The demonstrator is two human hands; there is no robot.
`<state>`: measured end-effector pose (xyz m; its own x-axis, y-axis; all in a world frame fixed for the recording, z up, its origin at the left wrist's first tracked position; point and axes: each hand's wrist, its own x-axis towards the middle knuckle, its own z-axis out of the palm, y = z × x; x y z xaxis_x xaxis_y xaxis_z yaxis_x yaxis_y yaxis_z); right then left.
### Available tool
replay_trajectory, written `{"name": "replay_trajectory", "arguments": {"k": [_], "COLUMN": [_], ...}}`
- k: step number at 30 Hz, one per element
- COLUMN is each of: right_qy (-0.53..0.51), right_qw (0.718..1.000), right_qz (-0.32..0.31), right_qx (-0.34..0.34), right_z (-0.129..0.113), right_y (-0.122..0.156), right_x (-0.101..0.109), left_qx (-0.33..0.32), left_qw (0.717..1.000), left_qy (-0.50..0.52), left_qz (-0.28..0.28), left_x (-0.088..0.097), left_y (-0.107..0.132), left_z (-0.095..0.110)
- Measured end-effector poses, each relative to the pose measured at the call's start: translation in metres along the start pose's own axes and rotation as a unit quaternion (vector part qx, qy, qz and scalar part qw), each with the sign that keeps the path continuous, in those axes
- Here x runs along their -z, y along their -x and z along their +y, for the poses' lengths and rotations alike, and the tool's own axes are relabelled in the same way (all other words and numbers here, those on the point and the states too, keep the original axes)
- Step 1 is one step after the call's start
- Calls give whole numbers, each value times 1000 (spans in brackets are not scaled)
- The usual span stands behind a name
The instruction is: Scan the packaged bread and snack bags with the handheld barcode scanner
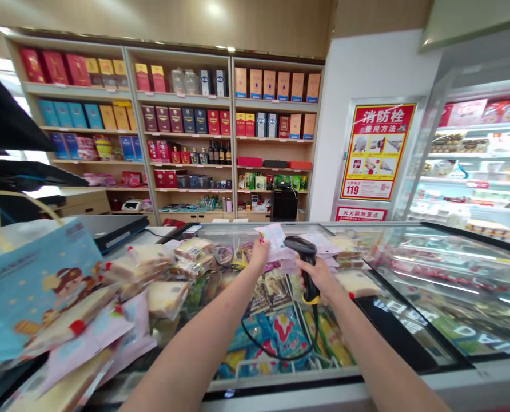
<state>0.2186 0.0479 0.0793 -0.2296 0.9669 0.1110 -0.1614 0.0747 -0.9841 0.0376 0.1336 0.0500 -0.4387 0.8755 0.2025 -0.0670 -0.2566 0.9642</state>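
Observation:
Over the glass-topped freezer, my left hand pinches the edge of a pale pink packet. My right hand is wrapped round the grip of a black and yellow barcode scanner, whose head points left toward that packet. From the scanner's base a black cable loops down and left across the glass. Just behind the scanner lie more pink packets, stacked on the freezer. Print on the held packet is too small to read.
Bagged sandwich bread and pink packets pile up at left, by a blue gift bag. More bread lies on the right. Through the freezer glass colourful packs show. Shelves of boxed bottles stand behind.

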Motion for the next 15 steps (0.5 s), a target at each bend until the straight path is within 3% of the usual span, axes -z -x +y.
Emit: {"name": "replay_trajectory", "arguments": {"k": [3, 6, 8, 11, 15], "right_qy": [-1, -8, -21, -37, -44], "right_qw": [999, 998, 996, 995, 994], "right_qz": [31, 64, 85, 95, 96], "right_qx": [15, 14, 14, 22, 31], "right_z": [-4, -2, 1, 7, 15], "right_y": [-3, -6, -8, -9, -7], "right_x": [26, 42, 48, 52, 52], "left_qx": [41, 33, 10, -45, -84], "left_qw": [993, 978, 961, 910, 874], "left_qy": [-111, -204, -277, -410, -466], "left_qz": [13, 12, 6, -27, -113], "left_x": [-39, -58, -62, -61, -59], "left_y": [1, 4, 6, 11, 14], "left_z": [1, 3, 2, -1, -6]}}
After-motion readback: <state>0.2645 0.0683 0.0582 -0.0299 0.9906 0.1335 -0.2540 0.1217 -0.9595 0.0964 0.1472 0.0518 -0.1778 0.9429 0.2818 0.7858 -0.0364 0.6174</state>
